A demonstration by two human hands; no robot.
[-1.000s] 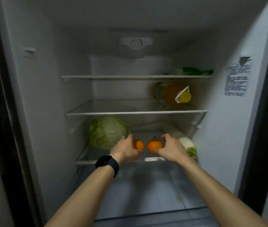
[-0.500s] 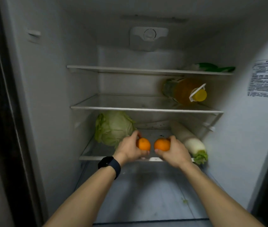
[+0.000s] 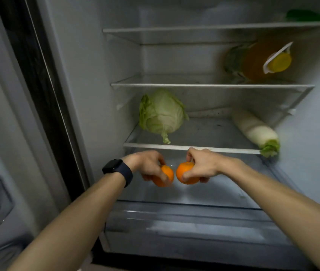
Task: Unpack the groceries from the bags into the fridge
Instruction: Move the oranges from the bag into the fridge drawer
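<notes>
1. My left hand (image 3: pixel 147 166), arm outstretched, wrist bent down, grips the left orange (image 3: pixel 165 176).
2. My right hand (image 3: pixel 202 166) grips the right orange (image 3: pixel 185 173), at 3 o'clock of the other, below the lowest shelf (image 3: pixel 174 147).

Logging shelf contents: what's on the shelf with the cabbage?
The cabbage sits at left and a white radish lies at right, its leafy end past the front edge. The middle of the shelf is bare. Nothing looks hidden except behind the cabbage.

A home kitchen, seen at an open fridge (image 3: pixel 88 75). Inside the fridge, glass shelves (image 3: pixel 212 86) carry a cabbage (image 3: pixel 162 112), a daikon (image 3: pixel 255 130) and a juice bottle (image 3: pixel 261 59).
</notes>
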